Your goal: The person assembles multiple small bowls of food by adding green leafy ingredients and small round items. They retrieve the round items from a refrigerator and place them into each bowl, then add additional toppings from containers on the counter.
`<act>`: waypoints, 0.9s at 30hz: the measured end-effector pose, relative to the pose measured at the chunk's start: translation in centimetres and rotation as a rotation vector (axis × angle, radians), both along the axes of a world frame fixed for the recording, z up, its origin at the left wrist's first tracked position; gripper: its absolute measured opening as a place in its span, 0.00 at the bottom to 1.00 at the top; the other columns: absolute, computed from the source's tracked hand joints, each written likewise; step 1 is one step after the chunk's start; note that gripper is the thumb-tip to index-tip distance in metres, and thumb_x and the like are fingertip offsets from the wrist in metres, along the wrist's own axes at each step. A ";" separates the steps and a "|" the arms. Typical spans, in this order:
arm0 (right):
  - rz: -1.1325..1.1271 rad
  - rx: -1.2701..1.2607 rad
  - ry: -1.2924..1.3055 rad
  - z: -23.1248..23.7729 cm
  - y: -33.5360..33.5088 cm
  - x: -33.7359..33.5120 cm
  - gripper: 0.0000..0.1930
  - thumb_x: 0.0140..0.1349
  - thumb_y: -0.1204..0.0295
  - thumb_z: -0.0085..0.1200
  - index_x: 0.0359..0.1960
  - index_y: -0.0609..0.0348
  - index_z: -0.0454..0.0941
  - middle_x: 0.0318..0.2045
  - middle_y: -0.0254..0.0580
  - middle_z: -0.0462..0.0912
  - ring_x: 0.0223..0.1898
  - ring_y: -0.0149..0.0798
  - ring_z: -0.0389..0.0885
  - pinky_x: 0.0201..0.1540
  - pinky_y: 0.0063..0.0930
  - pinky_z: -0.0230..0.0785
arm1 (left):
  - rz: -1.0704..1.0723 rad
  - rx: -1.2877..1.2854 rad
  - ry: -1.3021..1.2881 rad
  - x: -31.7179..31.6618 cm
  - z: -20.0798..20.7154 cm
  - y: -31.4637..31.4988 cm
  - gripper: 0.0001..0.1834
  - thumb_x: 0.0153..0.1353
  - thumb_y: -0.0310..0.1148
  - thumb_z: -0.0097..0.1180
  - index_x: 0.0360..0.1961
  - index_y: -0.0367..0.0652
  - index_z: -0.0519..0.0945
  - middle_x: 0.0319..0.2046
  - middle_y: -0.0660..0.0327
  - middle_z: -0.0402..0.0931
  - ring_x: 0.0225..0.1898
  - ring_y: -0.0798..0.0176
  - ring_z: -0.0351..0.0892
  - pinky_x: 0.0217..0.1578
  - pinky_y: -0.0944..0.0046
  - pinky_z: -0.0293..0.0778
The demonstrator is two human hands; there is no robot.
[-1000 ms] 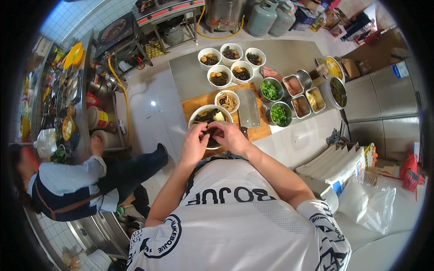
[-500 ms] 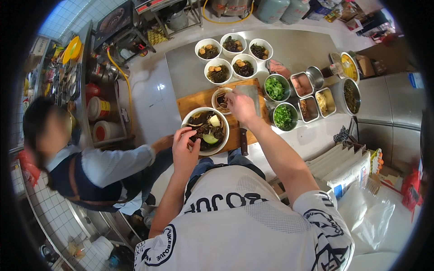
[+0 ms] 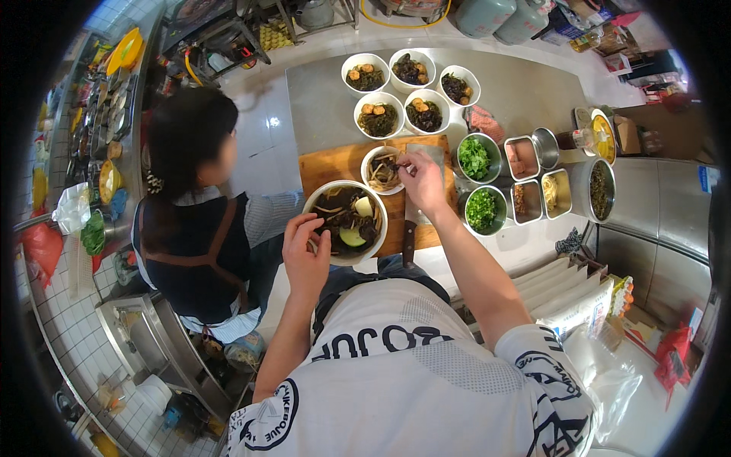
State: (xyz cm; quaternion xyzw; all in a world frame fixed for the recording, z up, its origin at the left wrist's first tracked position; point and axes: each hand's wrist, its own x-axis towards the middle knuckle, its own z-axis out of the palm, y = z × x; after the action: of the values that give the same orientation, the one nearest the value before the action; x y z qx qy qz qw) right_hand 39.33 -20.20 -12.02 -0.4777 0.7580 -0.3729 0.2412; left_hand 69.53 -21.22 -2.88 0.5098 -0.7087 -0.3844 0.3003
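Observation:
A large white bowl (image 3: 308, 209) stands on the wooden board (image 3: 326, 162), holding dark broth, black fungus-like pieces, a green wedge (image 3: 352, 237) and a pale yellow chunk (image 3: 364, 206). Over its left rim is my left hand (image 3: 306, 255), fingers bent but apart, with nothing visible between them. Behind it sits a small white bowl (image 3: 368, 180) of pale brown strips and dark pieces. My right hand (image 3: 421, 181) is at that bowl's right edge, fingertips pinched together; what they hold is hidden. Beneath my right forearm lies a cleaver (image 3: 410, 242) with a dark handle.
Several white bowls (image 3: 378, 114) of dark food stand on the steel table (image 3: 316, 91). To the right are steel pots of chopped greens (image 3: 481, 211), small steel trays (image 3: 528, 200) and a larger pot (image 3: 600, 189). A co-worker (image 3: 199, 221) is close on my left.
The co-worker has turned away, and the arm that reached toward my left hand has drawn back. My hands stay at the same two bowls, the right one slightly shifted. The view has moved a little.

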 end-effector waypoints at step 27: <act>-0.093 -0.104 -0.162 0.9 2.6 2.4 0.11 0.66 0.83 0.62 0.48 0.62 0.88 0.43 0.44 0.91 0.39 0.38 0.90 0.47 0.32 0.82 | -0.109 -0.029 0.040 2.1 0.5 -0.7 0.18 0.64 0.16 0.67 0.54 0.38 0.84 0.50 0.56 0.83 0.31 0.69 0.79 0.30 0.68 0.74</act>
State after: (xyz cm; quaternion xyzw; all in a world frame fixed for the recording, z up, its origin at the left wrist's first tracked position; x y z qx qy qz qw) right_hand 41.74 -17.60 -11.10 -0.4220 0.7372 -0.4598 0.2590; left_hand 71.59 -21.92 -2.34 0.4583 -0.7348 -0.3998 0.3003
